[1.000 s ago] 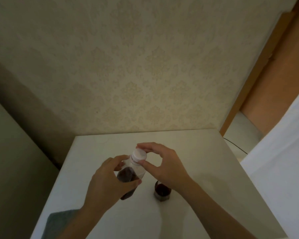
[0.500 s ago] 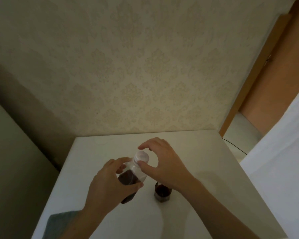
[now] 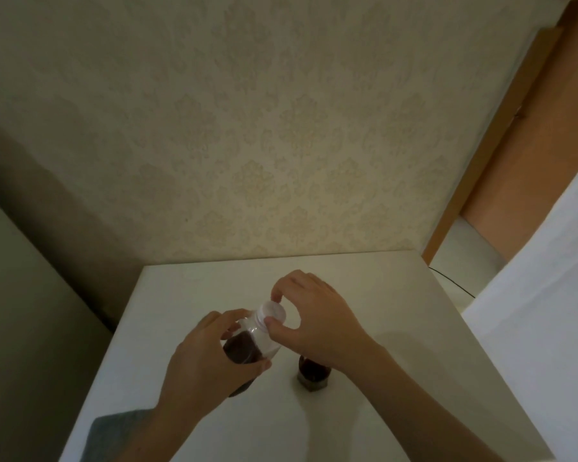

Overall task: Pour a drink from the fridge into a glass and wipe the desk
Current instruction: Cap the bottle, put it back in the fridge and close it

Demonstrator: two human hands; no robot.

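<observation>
A clear plastic bottle (image 3: 252, 341) with dark red drink in its lower part is tilted over the white desk (image 3: 364, 288). My left hand (image 3: 204, 365) grips its body. My right hand (image 3: 314, 323) pinches the white cap (image 3: 272, 310) on the bottle's neck between thumb and fingers. A small glass (image 3: 312, 375) holding dark drink stands on the desk just right of the bottle, partly hidden under my right wrist.
A grey cloth (image 3: 114, 431) lies at the desk's near left corner. A patterned wall rises behind the desk, a dark gap runs along the desk's left side, and a black cable (image 3: 451, 283) trails off beyond the right edge.
My right hand has turned on the cap, fingers shifting round it. The bottle has tilted a little more to the right in my left hand.
</observation>
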